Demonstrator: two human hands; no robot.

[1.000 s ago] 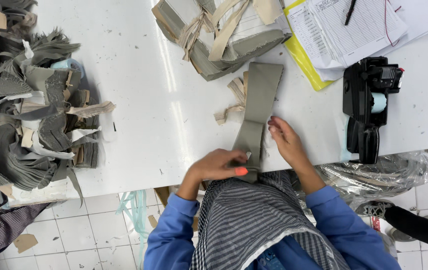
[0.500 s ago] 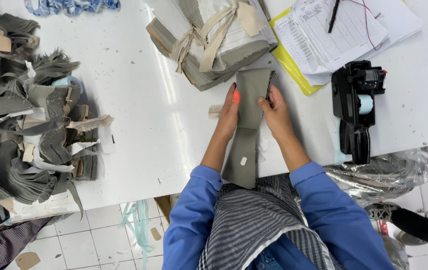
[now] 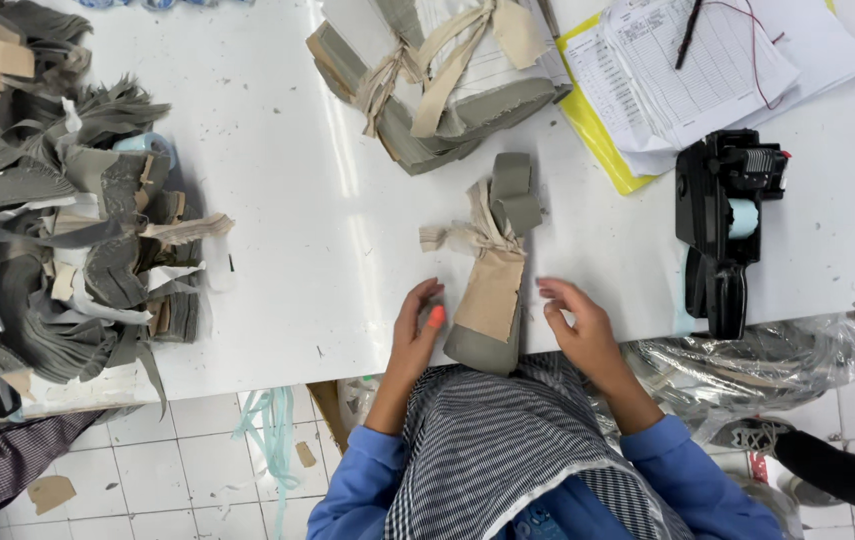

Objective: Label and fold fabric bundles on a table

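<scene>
Grey-green fabric pieces, folded into a small bundle (image 3: 492,290) with a tan paper-like face and tied by a beige strip, lie at the near edge of the white table (image 3: 287,180). Both hands rest open on either side of it, holding nothing: the left hand (image 3: 419,325) just beside its left edge, fingers loosely spread, the right hand (image 3: 579,322) a little apart on the right. A larger tied stack (image 3: 437,75) lies beyond, a black label gun (image 3: 722,225) to the right, and loose grey scraps (image 3: 57,230) heap up far left.
</scene>
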